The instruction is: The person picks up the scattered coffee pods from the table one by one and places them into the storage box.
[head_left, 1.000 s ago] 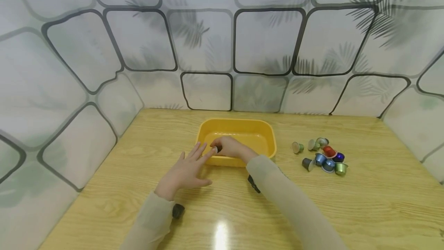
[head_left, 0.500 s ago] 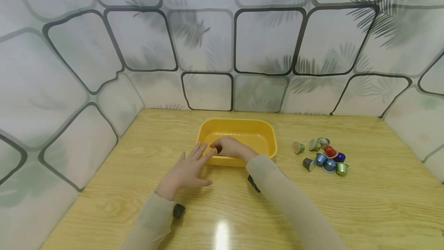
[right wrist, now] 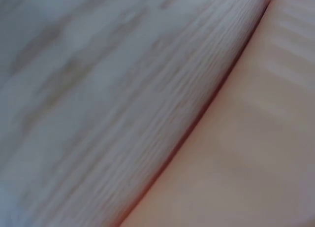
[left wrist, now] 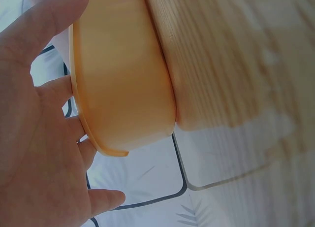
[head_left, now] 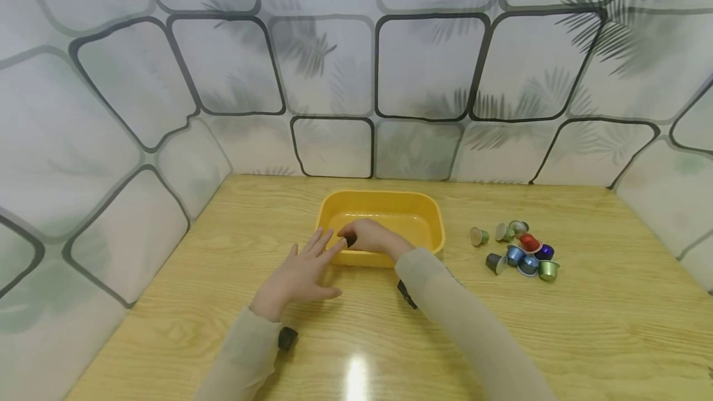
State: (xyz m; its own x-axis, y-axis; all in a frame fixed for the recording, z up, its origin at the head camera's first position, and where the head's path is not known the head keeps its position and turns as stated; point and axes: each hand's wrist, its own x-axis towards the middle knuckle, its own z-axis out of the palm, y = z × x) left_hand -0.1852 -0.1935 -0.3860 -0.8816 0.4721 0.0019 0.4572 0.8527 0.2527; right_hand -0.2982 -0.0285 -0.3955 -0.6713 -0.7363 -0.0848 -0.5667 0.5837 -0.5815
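A yellow plastic tray (head_left: 362, 258) stands on the wooden table. My right hand (head_left: 369, 236) reaches over its front wall and pinches a dark coffee capsule (head_left: 350, 240) near the front left corner; fingers cover most of the capsule. Spread and mostly straight, my left hand (head_left: 298, 274) lies at the front left rim, its index fingertip close to the capsule. The left wrist view has the left hand (left wrist: 39, 133) beside the tray's outer wall (left wrist: 123, 74), some fingers reaching behind the rim. Only the tray wall (right wrist: 246, 153) and tabletop show in the right wrist view; the right hand is out of it.
Right of the tray lies a loose group of coffee capsules: a red one (head_left: 529, 242), a dark grey one (head_left: 494, 262), a green one (head_left: 548, 270), several blue and pale green ones. A patterned wall (head_left: 334, 147) rises behind the table (head_left: 613, 302).
The capsule in my right hand has turned slightly: its pale face showed earlier, and now only its dark side shows. Both hands have stayed in place.
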